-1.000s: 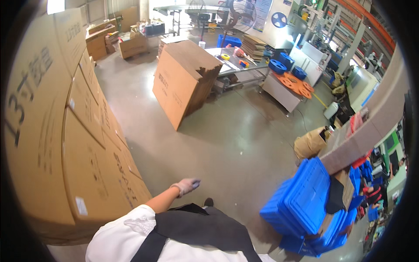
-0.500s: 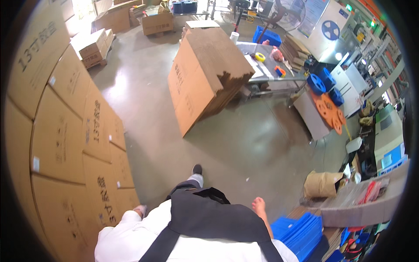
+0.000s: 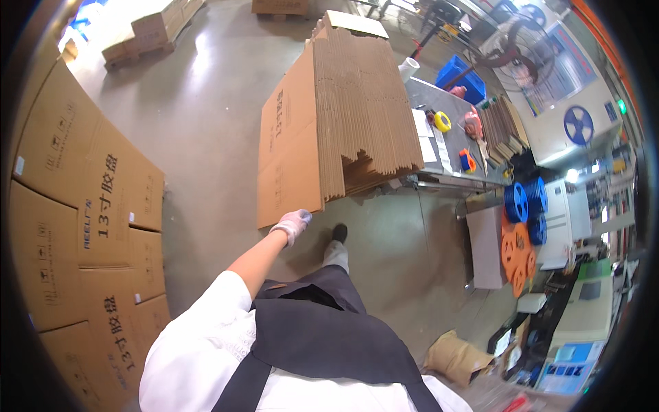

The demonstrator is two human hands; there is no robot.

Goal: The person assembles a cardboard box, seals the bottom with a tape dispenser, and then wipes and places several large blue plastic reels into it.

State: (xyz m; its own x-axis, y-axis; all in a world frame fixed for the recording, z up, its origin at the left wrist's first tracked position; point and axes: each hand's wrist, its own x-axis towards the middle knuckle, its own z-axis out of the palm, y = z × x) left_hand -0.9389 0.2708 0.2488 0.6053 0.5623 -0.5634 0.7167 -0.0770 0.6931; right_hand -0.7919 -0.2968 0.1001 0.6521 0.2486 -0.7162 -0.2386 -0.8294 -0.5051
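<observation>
A thick stack of folded brown cardboard boxes stands on edge, its flat printed front sheet facing left. My left hand, in a pale glove, reaches forward at the lower edge of that front sheet. Its fingers look loosely bent, and I cannot tell whether they touch or grip the cardboard. My right hand is out of the picture.
Closed cartons are piled high along my left. Beyond the cardboard stack is a grey table with yellow tape. Blue reels, orange reels and a brown paper sack are at the right.
I have moved nearer the cardboard stack. My left arm has swung forward from beside the cartons to the stack's lower edge. My right hand has gone out of the picture.
</observation>
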